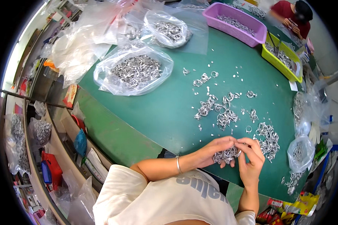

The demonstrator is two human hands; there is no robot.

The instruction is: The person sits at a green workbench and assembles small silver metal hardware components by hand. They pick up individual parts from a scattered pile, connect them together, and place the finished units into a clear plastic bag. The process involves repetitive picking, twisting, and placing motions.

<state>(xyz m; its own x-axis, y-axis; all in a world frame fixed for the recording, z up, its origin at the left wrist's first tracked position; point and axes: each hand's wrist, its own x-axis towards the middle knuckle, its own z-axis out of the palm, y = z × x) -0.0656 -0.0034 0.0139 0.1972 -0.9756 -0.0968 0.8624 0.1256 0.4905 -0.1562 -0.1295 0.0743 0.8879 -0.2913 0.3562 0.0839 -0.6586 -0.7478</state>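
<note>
While cupping a handful of silver rings (226, 155) in the left hand (213, 147), rests the right hand (252, 154) against its edge

Has the left fingers curled beneath and around the handful, just over the near edge of the green counter (169, 120), with a couple of tips showing below. Has the right fingers bent and narrowed together at the upper side of the heap, close by the left thumb; cannot tell whether pinching a single ring or merely touching. Looks bright and metallic there: smooth, rounded bands, overlapping at every angle, glinting along the curves, with dark gaps between. Too small and crowded for finer detail.

Wears a pale bangle (178, 165) on the left wrist. Just right of the right hand, spreads into a dense pile of loose rings (268, 140); farther ahead, breaks into looser clusters (226, 114). To the left, lies heaped in an open clear bag (101, 72), with a smaller bag (148, 23) beyond.

Toward the far right, ends at a purple tub (229, 33) and a yellow-green tub (279, 66), both holding silvery pieces. Past these, shows a co-worker (282, 9) in dark red.
</note>
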